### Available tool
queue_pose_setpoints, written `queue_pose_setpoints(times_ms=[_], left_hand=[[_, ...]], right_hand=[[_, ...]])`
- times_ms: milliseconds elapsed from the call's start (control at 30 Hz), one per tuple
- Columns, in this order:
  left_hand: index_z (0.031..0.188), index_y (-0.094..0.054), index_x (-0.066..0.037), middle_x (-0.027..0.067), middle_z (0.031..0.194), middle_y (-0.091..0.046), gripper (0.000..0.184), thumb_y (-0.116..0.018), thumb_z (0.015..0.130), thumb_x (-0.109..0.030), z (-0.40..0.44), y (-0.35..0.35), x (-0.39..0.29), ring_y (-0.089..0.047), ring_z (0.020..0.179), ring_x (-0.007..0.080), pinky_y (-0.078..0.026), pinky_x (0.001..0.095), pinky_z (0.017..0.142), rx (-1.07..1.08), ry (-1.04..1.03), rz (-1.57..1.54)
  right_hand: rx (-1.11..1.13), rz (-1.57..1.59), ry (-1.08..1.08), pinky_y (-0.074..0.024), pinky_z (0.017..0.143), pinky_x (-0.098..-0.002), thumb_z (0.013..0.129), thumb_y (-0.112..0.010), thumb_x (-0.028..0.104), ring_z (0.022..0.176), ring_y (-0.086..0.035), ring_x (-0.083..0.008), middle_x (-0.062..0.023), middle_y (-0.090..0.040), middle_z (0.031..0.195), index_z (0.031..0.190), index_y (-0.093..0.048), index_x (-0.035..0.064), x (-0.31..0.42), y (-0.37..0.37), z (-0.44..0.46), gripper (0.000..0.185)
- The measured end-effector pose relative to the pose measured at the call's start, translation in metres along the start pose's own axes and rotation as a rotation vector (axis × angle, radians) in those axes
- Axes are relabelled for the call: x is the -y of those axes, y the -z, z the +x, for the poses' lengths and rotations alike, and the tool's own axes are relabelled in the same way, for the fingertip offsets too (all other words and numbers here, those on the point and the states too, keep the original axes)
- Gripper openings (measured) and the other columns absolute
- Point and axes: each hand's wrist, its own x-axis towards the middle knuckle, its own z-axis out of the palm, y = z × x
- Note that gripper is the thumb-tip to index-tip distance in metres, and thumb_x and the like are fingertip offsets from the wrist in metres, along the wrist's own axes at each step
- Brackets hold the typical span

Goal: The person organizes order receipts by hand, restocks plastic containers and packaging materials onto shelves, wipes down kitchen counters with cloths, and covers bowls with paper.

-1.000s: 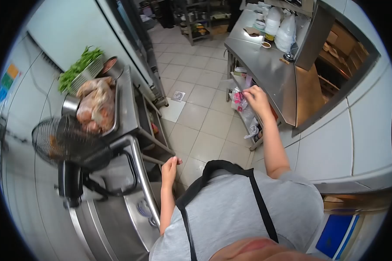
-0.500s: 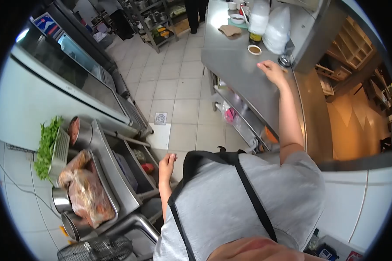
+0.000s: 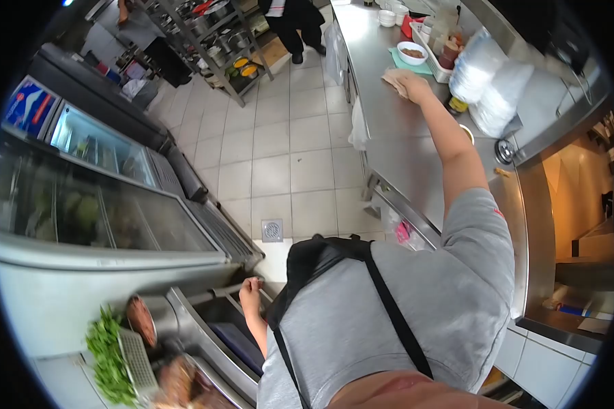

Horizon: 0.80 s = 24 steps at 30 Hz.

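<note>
My right hand point(image 3: 415, 88) reaches far along the steel counter point(image 3: 396, 160), its fingers closed on a beige cloth point(image 3: 393, 78) that lies on the metal. Just beyond the cloth, a white bowl point(image 3: 412, 53) with brown food in it sits on a green cloth or mat point(image 3: 426, 67). Low on the left, my left hand point(image 3: 250, 293) hangs beside my apron with its fingers curled in; I see nothing in it. It is nearest to the steel side table point(image 3: 208, 361).
Plastic-wrapped stacks point(image 3: 501, 99) and a white basket of bottles point(image 3: 442, 73) line the counter's wall side. A glass-door fridge point(image 3: 102, 198) stands left, with leafy greens point(image 3: 109, 361) below it. A person in dark clothes point(image 3: 297, 31) stands ahead near a pot rack point(image 3: 232, 51).
My right hand has moved forward along the counter from above its nearer part and taken hold of the beige cloth. My body and view have shifted forward; my left hand stays low and curled.
</note>
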Motion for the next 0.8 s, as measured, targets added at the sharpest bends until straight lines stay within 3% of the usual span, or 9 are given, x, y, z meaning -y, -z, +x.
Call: queue_pose_setpoints(times_ms=[67,167,200,233,300,533,633,700,800], left_hand=[[0.085,-0.059,0.001,0.0065,0.067,-0.059,0.026,-0.052,0.090,-0.023,0.070,0.013,-0.017,-0.052,0.063,0.0124,-0.043,0.0262,0.062,-0.022,-0.116,0.079],[0.084,-0.060,0.000,0.0064,0.068,-0.059,0.022,-0.052,0.089,-0.020,0.173,0.015,-0.060,-0.052,0.063,0.0109,-0.043,0.0253,0.062,0.040,-0.165,-0.062],[0.085,-0.060,0.000,0.0069,0.069,-0.059,0.022,-0.052,0.089,-0.020,0.199,0.013,-0.087,-0.052,0.063,0.0118,-0.043,0.0254,0.063,0.100,-0.191,0.041],[0.086,-0.060,0.000,0.0074,0.069,-0.060,0.023,-0.052,0.089,-0.021,0.226,0.011,-0.113,-0.053,0.064,0.0127,-0.044,0.0256,0.063,0.163,-0.215,0.152],[0.089,-0.061,0.002,0.0089,0.073,-0.062,0.026,-0.050,0.089,-0.022,0.281,-0.006,-0.152,-0.058,0.071,0.0145,-0.045,0.0266,0.068,0.251,-0.291,0.181],[0.093,-0.060,0.001,0.0129,0.082,-0.065,0.022,-0.054,0.088,-0.019,0.405,-0.139,-0.327,-0.061,0.077,0.0207,-0.046,0.0287,0.071,0.603,-0.563,0.112],[0.094,-0.061,0.000,0.0137,0.086,-0.064,0.020,-0.055,0.088,-0.018,0.439,-0.174,-0.381,-0.062,0.081,0.0216,-0.046,0.0291,0.072,0.720,-0.645,0.195],[0.094,-0.061,0.000,0.0126,0.086,-0.065,0.021,-0.055,0.088,-0.019,0.473,-0.185,-0.392,-0.062,0.082,0.0193,-0.046,0.0292,0.074,0.720,-0.507,0.232],[0.094,-0.061,0.001,0.0110,0.084,-0.066,0.022,-0.054,0.089,-0.019,0.520,-0.202,-0.434,-0.062,0.081,0.0175,-0.046,0.0285,0.075,0.763,-0.422,0.201]], right_hand=[[0.344,-0.118,-0.486,-0.0460,0.078,-0.0439,0.080,-0.051,0.016,0.087,-0.059,-0.0352,-0.0142,-0.064,0.090,0.099,-0.063,0.0122,-0.024,-0.033,0.002,0.024],[0.404,-0.124,-0.492,-0.0475,0.075,-0.0454,0.075,-0.057,0.032,0.083,-0.060,-0.0365,-0.0181,-0.062,0.096,0.103,-0.061,0.0089,0.069,0.020,0.049,0.036],[0.500,-0.183,-0.303,-0.0422,0.086,-0.0466,0.073,-0.060,0.043,0.095,-0.056,-0.0352,-0.0202,-0.057,0.109,0.101,-0.063,0.0095,0.071,0.010,0.040,0.044],[0.725,-0.227,-0.284,-0.0218,0.103,-0.0483,0.080,-0.046,0.057,0.124,-0.034,-0.0333,-0.0157,-0.041,0.132,0.122,-0.052,0.0132,0.083,0.012,0.042,0.061],[0.443,-0.238,-0.391,-0.0115,0.108,-0.0441,0.082,-0.037,0.064,0.133,-0.020,-0.0313,-0.0149,-0.029,0.141,0.136,-0.035,0.0156,0.070,-0.061,0.006,0.072],[0.501,-0.041,-0.573,-0.0060,0.109,-0.0433,0.087,-0.028,0.059,0.136,-0.013,-0.0292,-0.0142,-0.018,0.146,0.141,-0.023,0.0143,-0.030,-0.175,0.146,0.070],[0.400,-0.198,-0.936,-0.0079,0.108,-0.0459,0.090,-0.022,0.054,0.135,-0.012,-0.0314,-0.0170,-0.017,0.145,0.141,-0.022,0.0124,-0.114,-0.220,0.204,0.066],[0.232,-0.437,-1.375,-0.0095,0.107,-0.0473,0.090,-0.022,0.051,0.134,-0.013,-0.0348,-0.0201,-0.017,0.145,0.140,-0.022,0.0073,-0.160,-0.246,0.234,0.066],[0.145,-0.484,-1.395,-0.0061,0.108,-0.0471,0.088,-0.034,0.045,0.134,-0.015,-0.0345,-0.0210,-0.022,0.143,0.137,-0.026,0.0021,-0.166,-0.278,0.267,0.066]])
